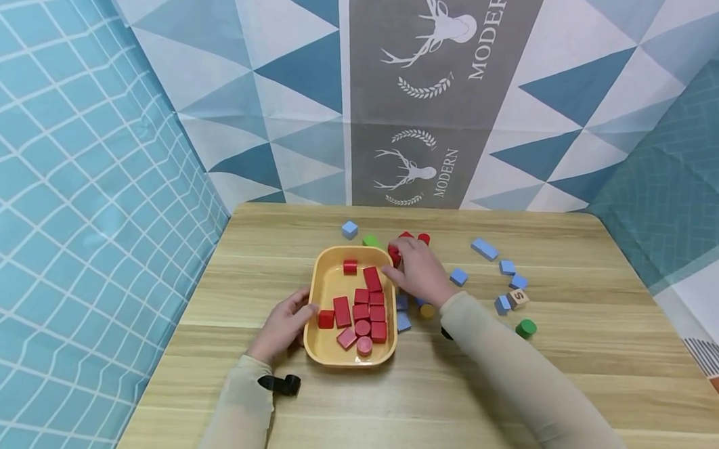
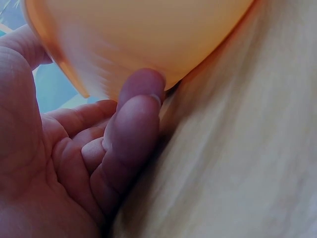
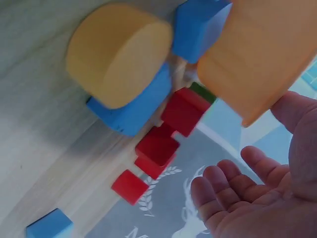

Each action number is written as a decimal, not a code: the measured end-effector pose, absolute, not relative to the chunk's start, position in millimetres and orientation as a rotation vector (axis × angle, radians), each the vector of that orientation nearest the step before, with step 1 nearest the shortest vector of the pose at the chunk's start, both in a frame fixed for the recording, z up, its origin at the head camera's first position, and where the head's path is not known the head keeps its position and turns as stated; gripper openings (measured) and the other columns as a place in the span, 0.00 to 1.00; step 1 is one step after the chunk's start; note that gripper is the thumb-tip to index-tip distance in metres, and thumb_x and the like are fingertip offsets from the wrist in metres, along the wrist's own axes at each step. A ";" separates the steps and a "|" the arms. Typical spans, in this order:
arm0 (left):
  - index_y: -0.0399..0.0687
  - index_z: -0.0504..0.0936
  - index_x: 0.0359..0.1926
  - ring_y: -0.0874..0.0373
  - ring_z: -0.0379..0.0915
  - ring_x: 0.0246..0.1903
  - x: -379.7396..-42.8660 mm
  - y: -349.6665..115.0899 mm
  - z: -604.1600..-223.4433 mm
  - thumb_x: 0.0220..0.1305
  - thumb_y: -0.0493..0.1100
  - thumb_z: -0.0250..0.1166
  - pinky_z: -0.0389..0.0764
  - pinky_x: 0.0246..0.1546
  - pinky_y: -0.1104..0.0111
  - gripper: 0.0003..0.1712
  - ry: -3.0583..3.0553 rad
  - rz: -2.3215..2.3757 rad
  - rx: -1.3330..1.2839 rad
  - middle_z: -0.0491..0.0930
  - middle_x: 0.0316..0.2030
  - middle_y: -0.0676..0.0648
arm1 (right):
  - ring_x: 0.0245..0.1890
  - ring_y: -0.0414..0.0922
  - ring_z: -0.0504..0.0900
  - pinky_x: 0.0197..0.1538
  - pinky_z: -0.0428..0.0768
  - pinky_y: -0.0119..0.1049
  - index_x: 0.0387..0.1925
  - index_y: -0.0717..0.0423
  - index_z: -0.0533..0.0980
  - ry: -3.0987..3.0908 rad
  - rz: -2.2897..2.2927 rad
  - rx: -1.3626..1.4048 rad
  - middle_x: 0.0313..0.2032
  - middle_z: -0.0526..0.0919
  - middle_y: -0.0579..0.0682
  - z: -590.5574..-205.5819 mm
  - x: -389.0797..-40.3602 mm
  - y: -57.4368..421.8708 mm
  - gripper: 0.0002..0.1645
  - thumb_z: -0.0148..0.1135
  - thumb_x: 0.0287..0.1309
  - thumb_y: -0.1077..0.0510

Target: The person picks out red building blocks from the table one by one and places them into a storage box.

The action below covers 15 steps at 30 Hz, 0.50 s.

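Observation:
A yellow plastic tray holds several red wooden blocks, among them cubes, bricks and cylinders. My left hand grips its left side, thumb over the rim and fingertips against the outer wall. Over the tray's upper right corner reaches my right hand, its fingers loosely bent and nothing between them in the right wrist view. Close by the fingertips, outside the tray, lies a red block. Two more red blocks sit just behind, one a small cylinder.
Right of the tray lie a yellow cylinder and blue blocks. A light green block and a blue cube lie behind it. Farther right are more blue blocks, a letter cube and a green cylinder.

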<state>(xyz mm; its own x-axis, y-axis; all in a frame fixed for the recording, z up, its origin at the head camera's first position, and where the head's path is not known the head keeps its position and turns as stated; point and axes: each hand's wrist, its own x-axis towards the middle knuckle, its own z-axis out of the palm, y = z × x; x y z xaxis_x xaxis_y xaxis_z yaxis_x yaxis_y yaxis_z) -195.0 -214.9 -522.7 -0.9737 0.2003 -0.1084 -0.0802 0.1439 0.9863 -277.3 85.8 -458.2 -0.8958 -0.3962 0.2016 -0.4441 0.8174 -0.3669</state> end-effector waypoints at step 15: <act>0.37 0.60 0.73 0.40 0.79 0.37 -188.7 -211.9 -502.0 0.74 0.40 0.55 0.86 0.26 0.61 0.31 2.163 1.912 0.139 0.70 0.61 0.32 | 0.59 0.56 0.67 0.64 0.68 0.54 0.63 0.62 0.71 -2.923 0.596 0.593 0.58 0.73 0.61 -466.8 -293.3 94.6 0.38 0.60 0.64 0.38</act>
<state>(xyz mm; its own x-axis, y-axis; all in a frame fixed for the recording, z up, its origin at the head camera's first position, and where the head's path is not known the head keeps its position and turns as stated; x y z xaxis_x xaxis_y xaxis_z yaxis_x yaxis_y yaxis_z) -188.7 -211.9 -502.0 -0.9639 0.2355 -0.1238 -0.0940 0.1340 0.9865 -293.3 94.6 -466.8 -0.9192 -0.3540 0.1725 -0.3933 0.8477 -0.3561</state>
